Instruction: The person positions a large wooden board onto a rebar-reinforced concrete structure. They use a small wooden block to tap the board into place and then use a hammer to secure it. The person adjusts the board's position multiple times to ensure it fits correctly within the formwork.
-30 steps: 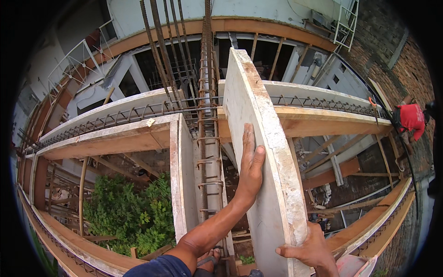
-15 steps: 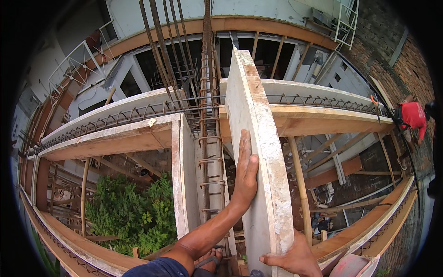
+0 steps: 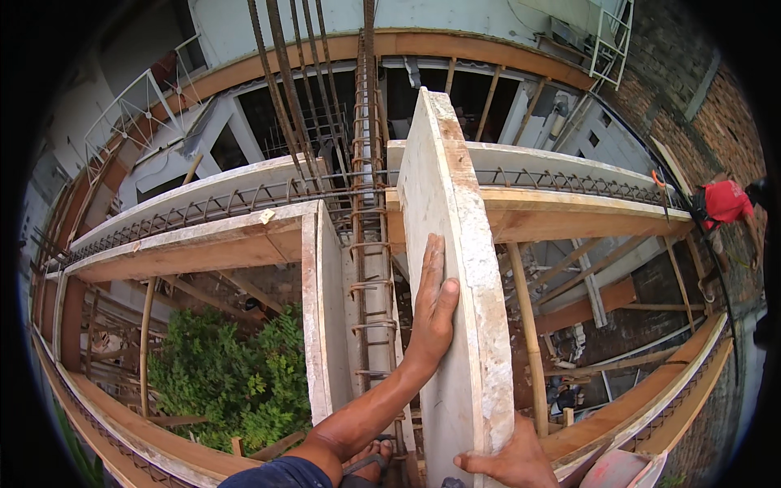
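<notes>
A tall pale formwork panel point(image 3: 435, 268) stands on edge just right of the rebar cage point(image 3: 370, 285); its thick edge is chipped and whitish. My left hand point(image 3: 434, 301) lies flat against the panel's left face, fingers stretched forward and thumb apart. At the near end, my right hand point(image 3: 517, 459) grips the panel's edge, thumb on the left face and the other fingers hidden on the far side. Left of the cage, a fixed form board point(image 3: 313, 325) stands upright. My sandalled foot point(image 3: 370, 461) is beside the cage's near end.
A cross beam form point(image 3: 578, 211) with rebar runs behind the panel. Vertical rebars point(image 3: 281, 89) rise at the far end of the cage. Leafy plants point(image 3: 232, 374) grow below on the left; bamboo props point(image 3: 529, 342) stand on the right. A person in red point(image 3: 726, 203) is at far right.
The panel's far end has shifted slightly right. My right hand has slid slightly left and down with the near end, while my left hand stays flat on it. The person in red has moved an arm.
</notes>
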Demonstrator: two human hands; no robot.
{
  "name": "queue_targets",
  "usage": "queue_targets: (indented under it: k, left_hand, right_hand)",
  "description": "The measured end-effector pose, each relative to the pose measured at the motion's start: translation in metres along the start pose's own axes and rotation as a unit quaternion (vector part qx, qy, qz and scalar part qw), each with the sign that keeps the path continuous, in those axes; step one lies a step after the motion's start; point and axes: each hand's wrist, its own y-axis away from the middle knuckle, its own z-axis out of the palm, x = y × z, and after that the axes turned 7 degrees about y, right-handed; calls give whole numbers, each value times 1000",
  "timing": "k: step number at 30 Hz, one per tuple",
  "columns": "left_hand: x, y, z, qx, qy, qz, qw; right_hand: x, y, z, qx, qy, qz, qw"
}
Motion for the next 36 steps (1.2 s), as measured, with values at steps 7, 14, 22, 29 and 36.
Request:
queue_targets:
  k: [7, 14, 22, 29, 36]
  left_hand:
    - [2, 1, -2, 2, -11, 7, 1000]
    - [1, 1, -4, -3, -6, 13, 1000]
    - [6, 7, -6, -9, -8, -10, 1000]
    - [-21, 69, -26, -33, -64, -67, 995]
    - [-58, 136, -73, -61, -141, -209, 966]
  right_hand:
    - [14, -1, 6, 24, 23, -2, 999]
    - [13, -3, 6, 17, 3, -12, 1000]
    - [3, -1, 5, 2, -50, -6, 999]
    - [13, -5, -1, -7, 27, -40, 999]
    - [21, -5, 0, 11, 36, -31, 999]
